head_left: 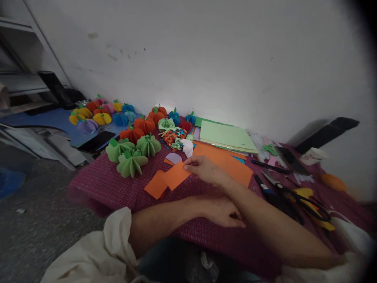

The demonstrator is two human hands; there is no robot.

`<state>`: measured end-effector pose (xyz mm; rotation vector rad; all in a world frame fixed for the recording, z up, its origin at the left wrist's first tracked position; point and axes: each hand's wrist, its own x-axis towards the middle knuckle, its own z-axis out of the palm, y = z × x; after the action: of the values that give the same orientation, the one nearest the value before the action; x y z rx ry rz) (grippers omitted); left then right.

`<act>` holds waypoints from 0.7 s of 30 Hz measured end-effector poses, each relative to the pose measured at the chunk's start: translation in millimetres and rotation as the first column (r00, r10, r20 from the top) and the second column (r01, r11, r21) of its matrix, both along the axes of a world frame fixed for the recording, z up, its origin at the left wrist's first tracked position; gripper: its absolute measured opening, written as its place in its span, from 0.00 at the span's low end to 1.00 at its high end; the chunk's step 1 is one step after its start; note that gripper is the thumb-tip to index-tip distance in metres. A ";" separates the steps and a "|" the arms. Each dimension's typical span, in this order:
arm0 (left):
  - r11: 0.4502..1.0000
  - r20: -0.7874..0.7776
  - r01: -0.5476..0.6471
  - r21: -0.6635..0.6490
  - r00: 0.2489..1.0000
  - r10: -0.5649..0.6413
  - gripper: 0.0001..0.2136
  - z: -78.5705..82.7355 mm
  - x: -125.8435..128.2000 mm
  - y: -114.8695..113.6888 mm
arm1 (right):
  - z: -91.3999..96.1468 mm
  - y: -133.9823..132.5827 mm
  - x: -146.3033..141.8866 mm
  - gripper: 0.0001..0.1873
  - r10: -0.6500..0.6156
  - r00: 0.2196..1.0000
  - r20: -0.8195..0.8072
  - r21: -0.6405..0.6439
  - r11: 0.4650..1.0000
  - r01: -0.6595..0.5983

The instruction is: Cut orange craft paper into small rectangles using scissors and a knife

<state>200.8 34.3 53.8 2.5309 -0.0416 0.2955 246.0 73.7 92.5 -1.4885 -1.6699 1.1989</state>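
Observation:
My right hand [203, 169] reaches left across the maroon cloth [106, 184] and pinches the edge of a small orange paper square [176, 175]. A second orange square [156, 184] lies partly under it. My left hand [220, 210] rests flat on the cloth with its fingers stretched out, partly covered by my right forearm, and holds nothing. A large orange sheet [226, 159] lies just behind my right hand. A lilac paper half-circle [173, 158] sits close to the squares.
Green paper pumpkins [131, 163] and orange ones [144, 125] stand at the left, with more colours behind. A stack of pale green paper [226, 135] lies at the back. Scissors [297, 198], a pen [269, 167] and a white cup [312, 156] lie right. A phone [96, 141] lies left.

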 end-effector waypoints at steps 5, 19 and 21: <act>0.998 0.104 -0.032 0.061 0.994 0.026 0.10 -11.9 2.9 1.1 | -0.4 13.1 -25.6 0.04 0.092 0.996 -0.006 -0.090 0.992 -0.092; 0.997 0.064 -0.077 -0.026 0.995 0.079 0.11 -21.5 4.0 1.3 | -17.8 33.5 -54.0 0.08 0.269 0.859 0.436 -0.013 0.956 -0.293; 0.996 0.021 -0.086 -0.006 0.996 0.086 0.10 -23.3 4.6 1.4 | -15.5 31.2 -55.4 0.09 0.274 0.803 0.529 0.024 0.941 -0.337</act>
<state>205.4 35.7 30.5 2.5286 0.0597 0.3565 190.6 104.9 77.0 -1.6029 -2.3788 0.8650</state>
